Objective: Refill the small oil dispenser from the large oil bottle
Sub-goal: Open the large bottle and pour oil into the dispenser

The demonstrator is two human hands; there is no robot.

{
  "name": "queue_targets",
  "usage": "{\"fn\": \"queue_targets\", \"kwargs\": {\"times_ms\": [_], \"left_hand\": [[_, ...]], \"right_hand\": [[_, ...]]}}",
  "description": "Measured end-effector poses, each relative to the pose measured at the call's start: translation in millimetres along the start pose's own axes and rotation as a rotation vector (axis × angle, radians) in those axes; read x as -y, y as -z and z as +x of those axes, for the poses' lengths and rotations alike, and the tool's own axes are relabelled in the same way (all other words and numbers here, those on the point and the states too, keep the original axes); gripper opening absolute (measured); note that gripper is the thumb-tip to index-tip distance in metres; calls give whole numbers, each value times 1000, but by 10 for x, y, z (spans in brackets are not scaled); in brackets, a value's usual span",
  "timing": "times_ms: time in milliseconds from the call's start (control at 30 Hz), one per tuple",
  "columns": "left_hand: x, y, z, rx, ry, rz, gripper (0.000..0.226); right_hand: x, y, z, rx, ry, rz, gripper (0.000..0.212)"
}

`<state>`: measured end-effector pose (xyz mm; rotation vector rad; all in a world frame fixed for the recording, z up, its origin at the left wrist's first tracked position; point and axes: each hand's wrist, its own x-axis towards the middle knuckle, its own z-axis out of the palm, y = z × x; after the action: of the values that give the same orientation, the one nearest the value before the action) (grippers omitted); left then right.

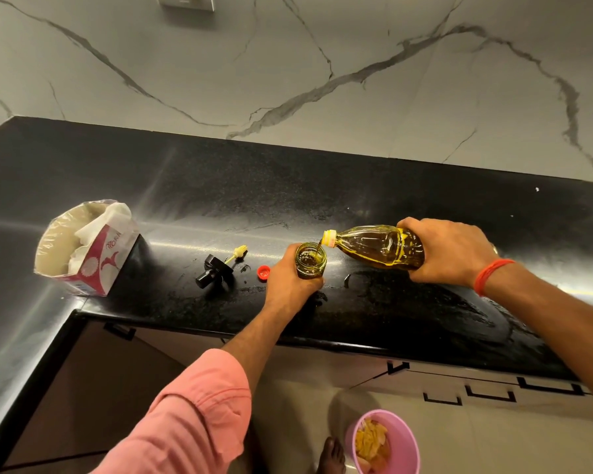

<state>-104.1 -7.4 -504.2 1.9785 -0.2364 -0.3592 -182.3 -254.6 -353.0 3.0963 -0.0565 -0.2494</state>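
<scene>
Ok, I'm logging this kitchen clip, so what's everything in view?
Oil bottle: one, yellow, tipped over jar, pouring.
Glass jar: one, clear, upright on counter.
Red cap: one, left of jar.
Black dispenser lid: one, with yellow brush, further left.
Tissue box: one, white and maroon, counter's left.
Counter: black.
Pink bin: one, on floor.
Left hand: grips jar.
Right hand: holds bottle, red wrist thread.

Right hand (449, 251) tilts the large oil bottle (379, 247), at three o'clock of the small oil dispenser (310, 260). Oil streams into its open mouth. Left hand (290, 280) grips it.
</scene>
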Motion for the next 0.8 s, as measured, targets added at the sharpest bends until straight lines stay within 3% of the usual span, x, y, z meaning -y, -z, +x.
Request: {"fn": "queue_targets", "kwargs": {"times_ms": [800], "left_hand": [[0,-5,2,-2,1,-21,63]], "right_hand": [[28,-6,30,7,5,2,76]]}}
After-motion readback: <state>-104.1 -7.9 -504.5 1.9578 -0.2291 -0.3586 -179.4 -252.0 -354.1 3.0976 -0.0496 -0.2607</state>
